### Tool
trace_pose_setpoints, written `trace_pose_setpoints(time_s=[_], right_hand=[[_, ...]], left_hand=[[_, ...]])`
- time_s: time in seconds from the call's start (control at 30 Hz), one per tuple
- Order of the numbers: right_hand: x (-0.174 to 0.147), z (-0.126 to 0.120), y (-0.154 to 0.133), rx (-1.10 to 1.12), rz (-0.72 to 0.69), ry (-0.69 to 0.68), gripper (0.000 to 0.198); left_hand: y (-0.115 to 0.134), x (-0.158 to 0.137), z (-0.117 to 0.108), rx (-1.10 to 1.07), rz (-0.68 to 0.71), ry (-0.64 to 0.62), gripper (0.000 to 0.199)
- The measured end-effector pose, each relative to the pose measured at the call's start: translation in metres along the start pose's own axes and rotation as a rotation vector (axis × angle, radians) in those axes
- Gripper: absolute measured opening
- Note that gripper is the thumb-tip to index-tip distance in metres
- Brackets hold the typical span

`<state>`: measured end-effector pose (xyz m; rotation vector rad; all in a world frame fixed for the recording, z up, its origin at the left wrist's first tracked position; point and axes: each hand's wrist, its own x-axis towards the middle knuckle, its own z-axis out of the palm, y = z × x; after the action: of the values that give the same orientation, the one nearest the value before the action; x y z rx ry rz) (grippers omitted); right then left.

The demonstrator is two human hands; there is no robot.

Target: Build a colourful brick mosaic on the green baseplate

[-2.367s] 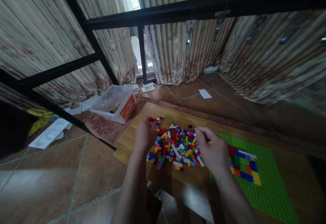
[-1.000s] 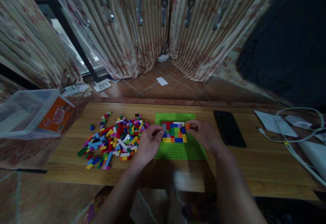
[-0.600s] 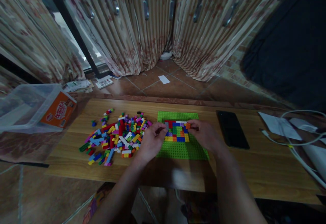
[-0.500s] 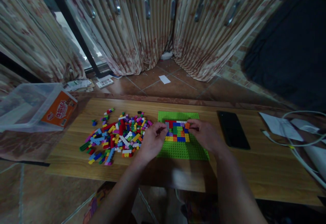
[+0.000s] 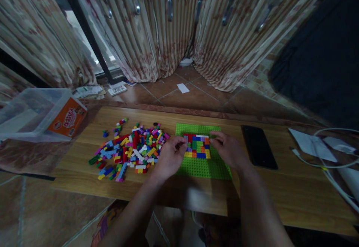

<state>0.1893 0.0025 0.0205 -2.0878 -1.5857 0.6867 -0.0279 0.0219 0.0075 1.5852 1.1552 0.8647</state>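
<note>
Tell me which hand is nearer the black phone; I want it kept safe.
Right. The right hand rests on the green baseplate, just left of the black phone; the left hand lies farther off, across the baseplate.

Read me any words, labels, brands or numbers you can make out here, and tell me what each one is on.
Orange label on the clear plastic bin: red lettering, too blurred to read.
Printed card on the floor by the curtain: dark marks, too small to read.
Black phone, green baseplate, loose bricks: no text visible.
</note>
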Motion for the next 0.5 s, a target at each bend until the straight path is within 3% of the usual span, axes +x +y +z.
trace_pose_setpoints(time_s=[0.23, 0.5], right_hand=[[0.008, 0.009, 0.007, 0.058, 0.021, 0.069, 0.033], [0.013, 0.013, 0.015, 0.171, -0.040, 0.036, 0.034]], left_hand=[[0.001, -0.001, -0.004, -0.029, -0.012, 0.020, 0.012], [0.002, -0.004, -0.010, -0.011, -0.015, 0.002, 0.013]])
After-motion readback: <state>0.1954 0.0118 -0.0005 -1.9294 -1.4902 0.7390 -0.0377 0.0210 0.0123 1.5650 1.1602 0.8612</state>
